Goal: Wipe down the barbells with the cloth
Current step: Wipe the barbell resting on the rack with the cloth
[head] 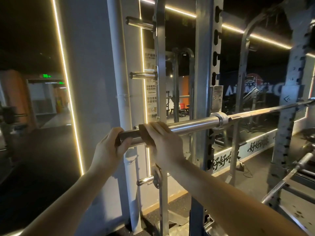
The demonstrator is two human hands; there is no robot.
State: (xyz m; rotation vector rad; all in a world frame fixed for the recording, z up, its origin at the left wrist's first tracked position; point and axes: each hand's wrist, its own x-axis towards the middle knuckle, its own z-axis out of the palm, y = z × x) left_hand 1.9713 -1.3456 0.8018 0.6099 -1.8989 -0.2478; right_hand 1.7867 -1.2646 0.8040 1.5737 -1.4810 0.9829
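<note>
In the head view, two barbells show: one barbell (pixel 196 124) crosses the centre on the rack (pixel 205 65), its far end cut off at the right edge; a second barbell (pixel 289 178) lies at lower right. The left hand (pixel 109 147) has its fingers clenched around the sleeve end. The right hand (pixel 163 142) presses one dark cloth (pixel 146 133) around the sleeve, fingers wrapped over it; most of the cloth is hidden.

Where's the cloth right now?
In the head view, the cloth is wrapped around the barbell sleeve near its end, under the right hand, just right of the left hand.
</note>
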